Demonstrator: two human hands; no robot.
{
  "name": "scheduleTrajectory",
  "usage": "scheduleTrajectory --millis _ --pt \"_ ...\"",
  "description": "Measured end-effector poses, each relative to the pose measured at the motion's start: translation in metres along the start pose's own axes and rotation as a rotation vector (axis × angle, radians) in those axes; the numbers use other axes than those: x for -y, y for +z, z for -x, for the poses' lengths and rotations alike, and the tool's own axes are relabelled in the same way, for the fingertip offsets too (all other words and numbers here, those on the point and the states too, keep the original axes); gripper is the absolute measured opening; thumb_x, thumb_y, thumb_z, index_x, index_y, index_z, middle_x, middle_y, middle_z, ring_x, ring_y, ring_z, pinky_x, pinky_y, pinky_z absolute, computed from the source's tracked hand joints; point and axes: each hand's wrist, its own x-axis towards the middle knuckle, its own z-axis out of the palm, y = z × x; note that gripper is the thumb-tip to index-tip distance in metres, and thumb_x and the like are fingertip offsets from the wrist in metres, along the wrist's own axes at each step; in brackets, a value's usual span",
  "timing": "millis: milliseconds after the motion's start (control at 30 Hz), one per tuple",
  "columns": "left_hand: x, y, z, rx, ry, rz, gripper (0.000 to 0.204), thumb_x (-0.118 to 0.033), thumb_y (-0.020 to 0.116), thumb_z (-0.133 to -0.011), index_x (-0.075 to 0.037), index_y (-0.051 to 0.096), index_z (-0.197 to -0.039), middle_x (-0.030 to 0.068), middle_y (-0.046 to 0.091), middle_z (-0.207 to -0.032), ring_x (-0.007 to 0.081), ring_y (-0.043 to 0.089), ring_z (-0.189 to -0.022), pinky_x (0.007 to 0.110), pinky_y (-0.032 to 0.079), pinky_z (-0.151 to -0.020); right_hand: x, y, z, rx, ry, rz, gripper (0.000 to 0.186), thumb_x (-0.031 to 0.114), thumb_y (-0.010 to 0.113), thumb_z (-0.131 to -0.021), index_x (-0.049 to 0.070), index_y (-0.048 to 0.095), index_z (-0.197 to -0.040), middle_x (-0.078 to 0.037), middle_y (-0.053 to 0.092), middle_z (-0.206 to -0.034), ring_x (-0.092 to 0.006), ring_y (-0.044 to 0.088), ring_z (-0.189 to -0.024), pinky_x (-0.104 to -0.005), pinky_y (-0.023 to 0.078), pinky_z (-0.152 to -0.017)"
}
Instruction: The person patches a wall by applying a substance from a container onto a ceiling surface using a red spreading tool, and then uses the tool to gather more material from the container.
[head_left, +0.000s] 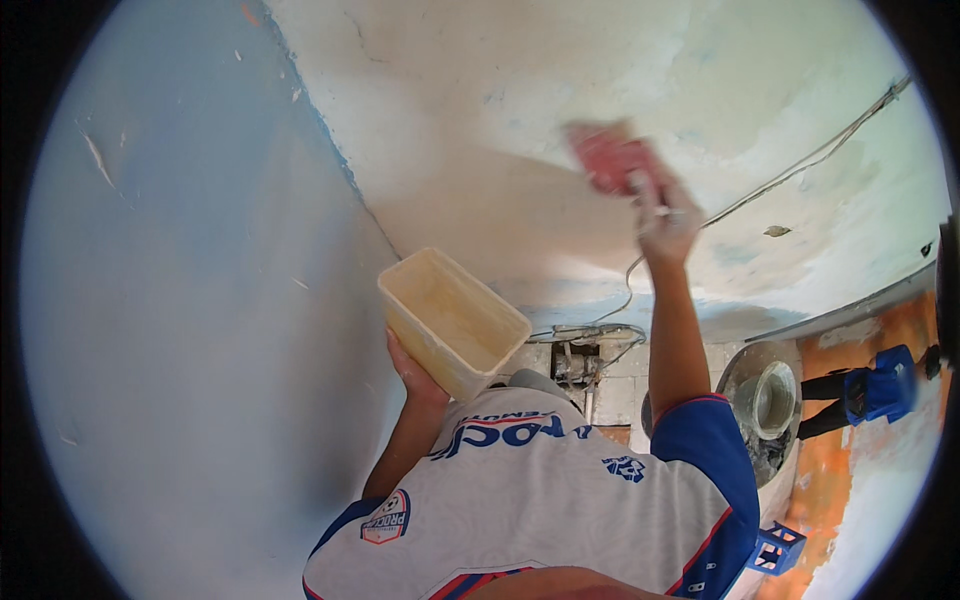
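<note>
My left hand [415, 372] is wrapped round the side of a rectangular cream plastic tub [432, 348]. The tub is tilted, and pale residue coats its inside. Up in front of a patchy white and beige wall [440, 120], my right hand [668, 228] grips a red putty scraper [603, 157]. Both scraper and fingers are blurred by motion, and whether the blade touches the wall I cannot tell. White smears mark the fingers of that hand.
On the left a light blue wall [180, 320] meets the patchy one at a corner. A loose cable [790, 175] runs along the wall at right. Lower right are a round bucket [772, 400], a blue crate [776, 549] and a person in blue [884, 385].
</note>
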Motion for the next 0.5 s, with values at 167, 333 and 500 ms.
scheduleTrajectory --millis 167,333,500 --pt "0.004 -0.012 -0.001 -0.074 0.035 -0.012 0.07 -0.064 0.034 -0.102 -0.015 0.04 -0.151 0.0103 0.048 -0.15 0.0308 0.049 -0.134 0.045 0.042 -0.112 0.004 -0.023 0.0 -0.189 0.257 -0.283 0.013 0.011 0.069 -0.097 -0.001 0.071 -0.101 -0.004 0.068 -0.082 -0.0104 0.06 -0.067 -0.0246 0.049 -0.062" --pt "0.0 -0.015 -0.003 -0.025 0.03 0.003 0.071 -0.064 0.034 -0.102 -0.014 0.04 -0.152 0.0105 0.047 -0.15 0.0312 0.049 -0.134 0.046 0.042 -0.112 -0.013 0.021 0.005 0.051 -0.275 0.097 0.02 0.011 0.074 -0.091 -0.002 0.073 -0.107 -0.016 0.073 -0.087 -0.0196 0.069 -0.071 -0.0328 0.055 -0.068" --pt "0.001 -0.006 -0.005 -0.013 0.038 0.017 0.07 -0.063 0.035 -0.102 -0.014 0.04 -0.152 0.0104 0.048 -0.15 0.0312 0.049 -0.134 0.046 0.042 -0.112 0.007 -0.015 0.007 -0.204 0.188 -0.139 0.015 0.011 0.072 -0.095 -0.002 0.073 -0.103 -0.007 0.073 -0.088 -0.0111 0.063 -0.066 -0.0221 0.051 -0.062"
